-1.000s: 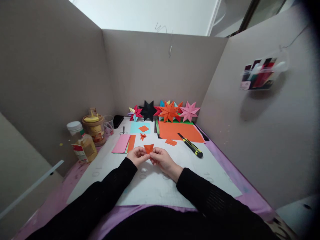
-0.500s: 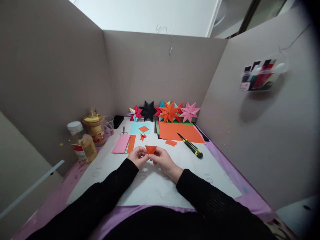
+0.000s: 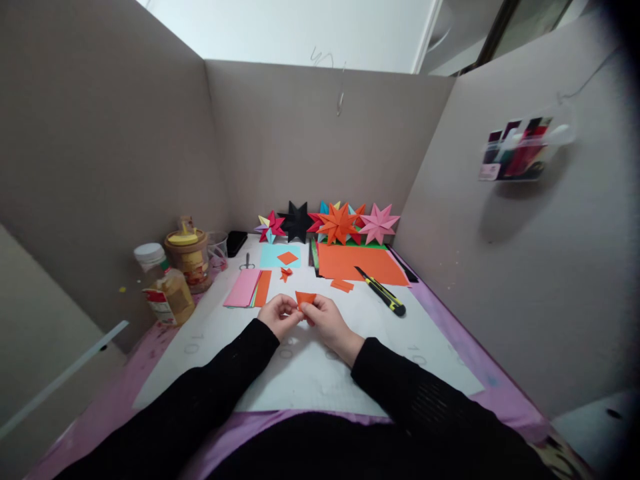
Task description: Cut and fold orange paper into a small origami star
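Note:
A small folded piece of orange paper [image 3: 305, 298] is held up between my two hands, just above the white sheet. My right hand [image 3: 327, 321] pinches it with the thumb laid across its front. On its lower left edge, the fingertips of my left hand [image 3: 280, 315] are closed, and part of the paper is hidden behind them. Just beyond lie a small folded orange piece [image 3: 285, 274] and an orange square [image 3: 288, 258] resting on a light blue paper [image 3: 267, 256]. Several small orange strips [image 3: 342, 285] lie to the right of my hands.
A yellow-black box cutter [image 3: 383, 293] lies at the right, beside an orange paper stack [image 3: 363, 263]. Scissors [image 3: 247, 263] and coloured strips [image 3: 243, 289] are at left. Paper stars [image 3: 339, 223] line the back wall. A glue bottle [image 3: 170, 293] and a brown jar [image 3: 189, 260] stand far left.
The folded orange paper has tilted and shifted slightly right. My right thumb now lies further up over its front, and my left hand has moved a little to the right.

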The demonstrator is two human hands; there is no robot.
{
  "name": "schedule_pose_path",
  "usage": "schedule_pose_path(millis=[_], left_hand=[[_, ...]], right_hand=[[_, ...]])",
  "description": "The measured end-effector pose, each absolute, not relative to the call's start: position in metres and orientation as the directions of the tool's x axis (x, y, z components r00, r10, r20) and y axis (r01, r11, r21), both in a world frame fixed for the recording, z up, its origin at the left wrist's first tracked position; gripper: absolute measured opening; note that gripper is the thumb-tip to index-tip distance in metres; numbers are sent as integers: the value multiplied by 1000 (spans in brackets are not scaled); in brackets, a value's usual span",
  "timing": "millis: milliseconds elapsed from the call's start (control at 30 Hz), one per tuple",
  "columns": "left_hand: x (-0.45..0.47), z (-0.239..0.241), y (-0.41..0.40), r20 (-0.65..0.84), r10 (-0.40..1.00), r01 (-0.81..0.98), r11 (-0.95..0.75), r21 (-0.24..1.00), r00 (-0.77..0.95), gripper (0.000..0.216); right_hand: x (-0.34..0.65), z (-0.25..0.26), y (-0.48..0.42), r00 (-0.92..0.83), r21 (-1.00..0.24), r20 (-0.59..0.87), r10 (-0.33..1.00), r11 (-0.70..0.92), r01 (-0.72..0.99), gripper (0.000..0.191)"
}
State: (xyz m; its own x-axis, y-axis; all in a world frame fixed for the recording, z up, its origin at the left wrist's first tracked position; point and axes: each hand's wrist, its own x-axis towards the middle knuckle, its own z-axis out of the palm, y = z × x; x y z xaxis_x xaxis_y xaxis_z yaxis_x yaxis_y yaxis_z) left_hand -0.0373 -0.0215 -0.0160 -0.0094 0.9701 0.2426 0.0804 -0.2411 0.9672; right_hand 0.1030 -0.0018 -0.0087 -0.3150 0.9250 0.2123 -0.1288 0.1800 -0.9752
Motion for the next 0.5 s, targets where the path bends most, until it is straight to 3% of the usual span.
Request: schedule_pose_path(millis=[200, 500], left_hand=[[-37, -19, -20, 131, 990, 61, -134, 989, 45, 27], [-38, -5, -26, 83, 996, 120, -88, 989, 45, 27]], right_hand=[[103, -14, 4, -251, -978, 201, 947, 178, -112, 23], [105, -11, 3, -371, -968, 178, 911, 94, -233, 24]])
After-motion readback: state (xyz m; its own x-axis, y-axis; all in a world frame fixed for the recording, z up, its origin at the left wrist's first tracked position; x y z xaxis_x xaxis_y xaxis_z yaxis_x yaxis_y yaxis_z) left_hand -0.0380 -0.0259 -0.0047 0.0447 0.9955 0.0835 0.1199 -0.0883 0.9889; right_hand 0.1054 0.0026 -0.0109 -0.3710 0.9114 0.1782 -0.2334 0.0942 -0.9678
